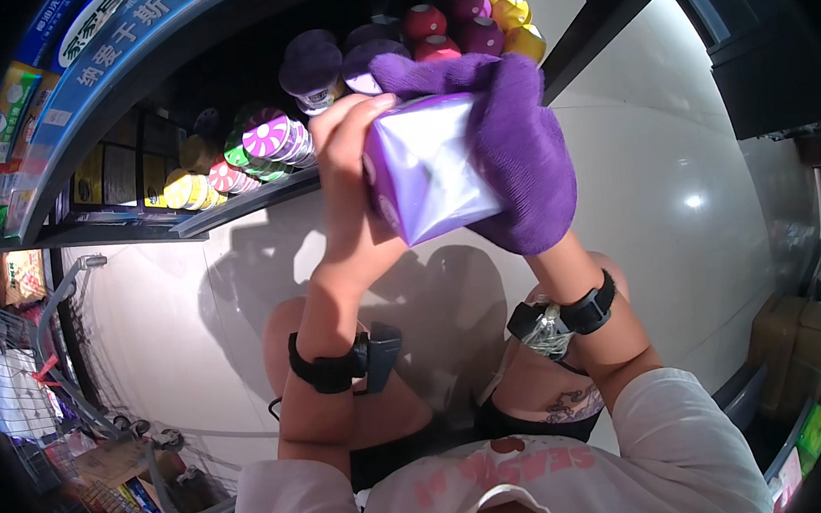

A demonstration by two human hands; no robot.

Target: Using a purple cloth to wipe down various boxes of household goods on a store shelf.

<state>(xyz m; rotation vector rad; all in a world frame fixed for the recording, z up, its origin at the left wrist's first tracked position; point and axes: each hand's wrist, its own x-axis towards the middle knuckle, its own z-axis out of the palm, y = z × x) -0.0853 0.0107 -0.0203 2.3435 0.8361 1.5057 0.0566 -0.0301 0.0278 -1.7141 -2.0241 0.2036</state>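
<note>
Between my two hands is a purple and white packet [437, 168] with a shiny, box-like shape. My left hand [340, 161] is bare, with its fingers wrapped over the packet's left side and top edge. On the other side, my right hand [528, 156] wears a knitted purple glove and grips the packet's right side; the glove's fingers reach behind the far edge. Just beyond the packet, dark purple-topped containers [310, 64] stand on the shelf. A black strap circles each of my wrists.
A dark shelf unit [177, 227] runs across the front left, holding containers with pinwheel-patterned lids [268, 135] and several red, purple and yellow round-topped bottles [512, 12]. A wire shopping cart [49, 381] stands at the left. Brown cartons [803, 341] sit at the far right.
</note>
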